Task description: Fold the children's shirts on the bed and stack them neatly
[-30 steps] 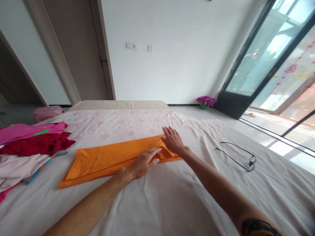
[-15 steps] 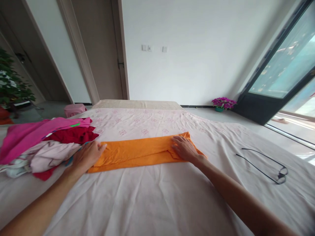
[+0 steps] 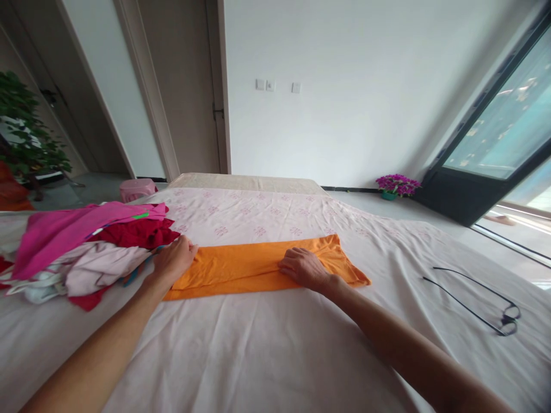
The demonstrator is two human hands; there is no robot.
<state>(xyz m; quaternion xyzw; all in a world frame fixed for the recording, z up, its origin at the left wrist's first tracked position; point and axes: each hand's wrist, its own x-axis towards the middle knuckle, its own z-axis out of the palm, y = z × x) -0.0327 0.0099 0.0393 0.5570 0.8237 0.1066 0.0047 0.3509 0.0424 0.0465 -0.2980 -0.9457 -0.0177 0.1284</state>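
An orange garment (image 3: 241, 261), folded into a long flat strip, lies crosswise on the pale bedsheet (image 3: 267, 350). At its left end, my left hand (image 3: 175, 257) pinches the far corner between thumb and fingers. My right hand (image 3: 305, 267) rests palm down on the strip, right of its middle, its fingers slightly bent and lying on the cloth. A fold line runs along the strip, and its right end is a little creased. The cloth under both palms is hidden.
Left of my left hand is a heap of clothes, with a pink garment (image 3: 81, 226) on top and a red one (image 3: 133, 232) beneath. Black-framed glasses (image 3: 477, 304) lie on the sheet at right. A pink stool (image 3: 138, 189) stands beyond the heap.
My right hand has slid left along the orange garment, away from its right end. My left hand's fingers have closed on the left corner. The view has shifted slightly.
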